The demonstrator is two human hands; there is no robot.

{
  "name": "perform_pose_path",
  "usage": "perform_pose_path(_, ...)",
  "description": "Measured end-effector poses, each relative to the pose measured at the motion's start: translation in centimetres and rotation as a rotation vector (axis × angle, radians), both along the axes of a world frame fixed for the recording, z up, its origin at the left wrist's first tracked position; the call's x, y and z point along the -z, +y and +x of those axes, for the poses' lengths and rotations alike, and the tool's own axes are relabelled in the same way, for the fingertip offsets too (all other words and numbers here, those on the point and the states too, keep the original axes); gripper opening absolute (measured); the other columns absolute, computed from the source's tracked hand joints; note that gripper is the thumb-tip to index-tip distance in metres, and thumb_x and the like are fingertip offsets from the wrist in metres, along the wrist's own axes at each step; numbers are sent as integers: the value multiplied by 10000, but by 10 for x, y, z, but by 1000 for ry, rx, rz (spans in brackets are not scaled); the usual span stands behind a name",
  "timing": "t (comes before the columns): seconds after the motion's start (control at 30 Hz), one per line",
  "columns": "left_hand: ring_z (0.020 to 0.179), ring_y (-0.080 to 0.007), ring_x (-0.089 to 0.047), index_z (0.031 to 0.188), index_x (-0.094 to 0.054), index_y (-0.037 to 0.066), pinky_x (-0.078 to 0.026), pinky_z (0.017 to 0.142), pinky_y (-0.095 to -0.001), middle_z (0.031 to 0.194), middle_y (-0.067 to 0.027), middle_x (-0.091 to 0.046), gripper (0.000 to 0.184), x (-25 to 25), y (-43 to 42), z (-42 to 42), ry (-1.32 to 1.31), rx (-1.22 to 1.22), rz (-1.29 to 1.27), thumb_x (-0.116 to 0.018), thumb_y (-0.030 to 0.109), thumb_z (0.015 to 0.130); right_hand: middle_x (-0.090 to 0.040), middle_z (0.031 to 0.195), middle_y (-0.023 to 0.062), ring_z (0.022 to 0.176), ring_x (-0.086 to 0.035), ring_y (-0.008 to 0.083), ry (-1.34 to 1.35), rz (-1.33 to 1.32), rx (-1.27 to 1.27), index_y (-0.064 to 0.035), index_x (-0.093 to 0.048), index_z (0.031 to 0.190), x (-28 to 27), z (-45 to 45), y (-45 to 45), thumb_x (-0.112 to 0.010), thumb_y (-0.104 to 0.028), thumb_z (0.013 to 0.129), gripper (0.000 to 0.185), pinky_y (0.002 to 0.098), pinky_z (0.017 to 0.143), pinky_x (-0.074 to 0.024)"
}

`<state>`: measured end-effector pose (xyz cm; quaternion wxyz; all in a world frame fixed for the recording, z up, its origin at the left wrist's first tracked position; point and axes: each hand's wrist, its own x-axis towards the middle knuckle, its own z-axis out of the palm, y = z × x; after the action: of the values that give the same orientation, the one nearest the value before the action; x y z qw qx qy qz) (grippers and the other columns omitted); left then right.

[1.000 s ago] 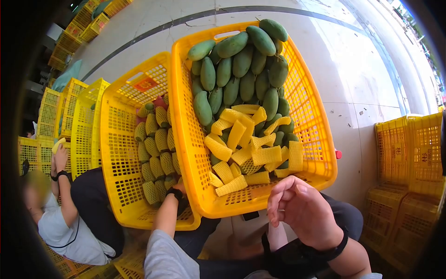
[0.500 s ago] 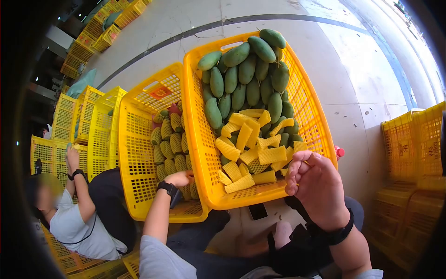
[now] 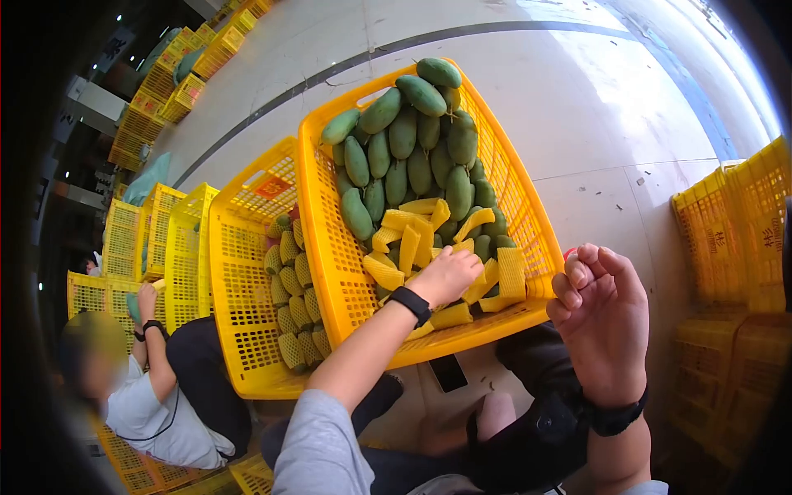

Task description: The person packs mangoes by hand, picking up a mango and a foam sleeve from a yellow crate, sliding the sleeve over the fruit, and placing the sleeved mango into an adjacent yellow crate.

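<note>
My left hand reaches over the heap of yellow foam sleeves in the near part of the tilted yellow crate. Its fingers are bent together on a sleeve, though the fingertips are partly hidden. Green mangoes fill the far part of this crate. Beyond its right rim, my right hand is raised palm up, with loosely curled fingers and nothing visible in the palm. A foam sleeve stands at the crate's edge, left of that hand.
On the left, a second yellow crate holds mangoes in foam sleeves. A phone lies on the floor below the crates. Another person sits at far left, among stacked crates. More crates stand at right.
My left hand has moved from the left crate, beside the sleeved mangoes, to the foam sleeves in the middle crate. My right hand has shifted right, away from the rim. The view has shifted slightly.
</note>
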<state>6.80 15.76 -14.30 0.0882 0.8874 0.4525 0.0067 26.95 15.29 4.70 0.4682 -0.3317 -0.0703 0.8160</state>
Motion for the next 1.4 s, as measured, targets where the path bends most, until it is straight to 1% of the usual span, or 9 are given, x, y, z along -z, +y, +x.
perform_pose_path(0.13,947,-239,-492,931,-528,53,-384,828,-411,921,-76,-536,210,56,29,46,48,-109,-267,-508,48,721,-500,633,40,542,-464,127,-17,-16,49,-51,-488,845,2,9,2,-380,-224,865,205,249,542,-395)
perform_pose_path(0.37,870,-297,-523,987,-452,26,-413,761,-392,903,-136,-547,337,141,29,60,48,-371,-190,-578,119,689,-516,636,72,535,-477,147,-12,-43,45,-46,-453,866,-1,12,1,-386,-234,852,200,278,542,-410)
perform_pose_path(0.6,912,-316,-517,878,-555,8,-425,760,-388,918,-187,-533,153,118,29,41,-54,-506,-621,-508,107,771,-517,636,73,542,-480,150,-73,-66,25,-46,-451,862,3,10,4,-389,-228,851,193,278,545,-412)
perform_pose_path(0.93,798,-331,-543,925,-416,1,-438,667,-418,852,-165,-517,231,76,57,14,-263,-833,281,-515,183,822,-499,626,53,534,-462,143,-63,-95,-5,-69,-454,846,-1,10,3,-391,-222,844,165,283,531,-387)
perform_pose_path(1.03,761,-340,-557,960,-364,-5,-442,659,-411,872,-191,-543,298,102,70,7,-1013,-1047,-176,-503,235,850,-497,624,54,530,-458,146,-65,-97,-14,-70,-457,843,-1,11,3,-393,-218,839,161,283,529,-384)
perform_pose_path(1.13,770,-380,-545,994,-392,-17,-451,677,-391,889,-196,-544,323,105,66,24,-1176,-1000,-484,-511,245,845,-496,623,59,527,-455,152,-58,-96,-25,-66,-461,841,0,11,3,-398,-218,834,165,283,529,-384)
perform_pose_path(1.2,846,-378,-534,1025,-427,-40,-443,745,-381,897,-200,-544,365,120,69,30,-1151,-955,-454,-540,241,820,-496,623,62,525,-454,154,-59,-99,-34,-61,-463,840,1,11,2,-401,-219,833,169,283,530,-385)
perform_pose_path(1.27,939,-343,-511,1041,-445,-66,-415,815,-385,980,-216,-516,413,126,74,31,-552,-823,-431,-564,242,793,-496,623,72,524,-453,160,-35,-101,-59,-49,-463,842,1,9,1,-401,-220,832,181,283,530,-387)
perform_pose_path(1.4,1053,-323,-425,1077,-443,-50,-358,908,-378,1159,-178,-428,439,153,75,37,-496,-490,-237,-563,234,765,-435,593,59,489,-391,157,-105,-133,-47,-49,-467,798,-8,-3,0,-329,-209,855,219,280,438,-344)
